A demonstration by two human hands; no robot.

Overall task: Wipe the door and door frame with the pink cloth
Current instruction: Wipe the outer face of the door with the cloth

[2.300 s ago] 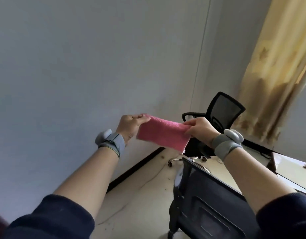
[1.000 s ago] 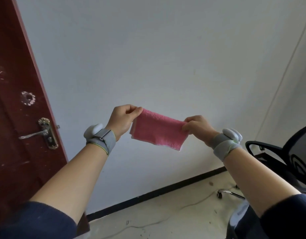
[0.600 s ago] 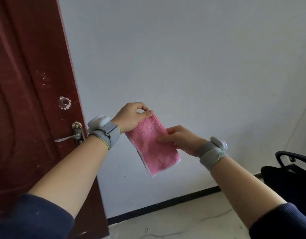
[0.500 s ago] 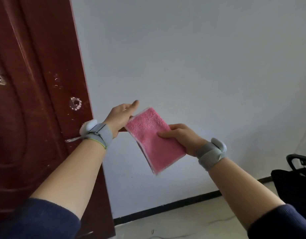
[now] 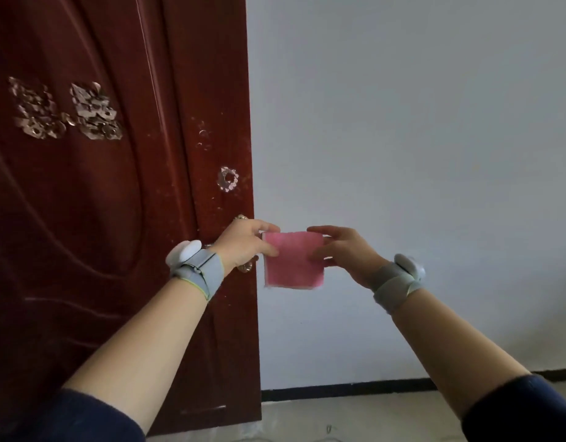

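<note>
A dark red wooden door (image 5: 93,218) fills the left half of the view, its right edge running down the middle. The folded pink cloth (image 5: 294,261) hangs in front of the white wall, just right of that edge. My left hand (image 5: 243,242) pinches the cloth's upper left corner. My right hand (image 5: 342,247) pinches its right side between thumb and fingers. The left hand hides most of the brass door handle (image 5: 245,267). No door frame can be made out.
Worn gold stickers (image 5: 65,111) and a small round fitting (image 5: 228,179) mark the door. A plain white wall (image 5: 419,154) with a black skirting strip (image 5: 345,389) stands to the right, above a pale floor (image 5: 355,419).
The view has swung left from the chair and curtain to the door. The cloth went from stretched wide between both hands to a smaller folded square, and my left hand pinches it again.
</note>
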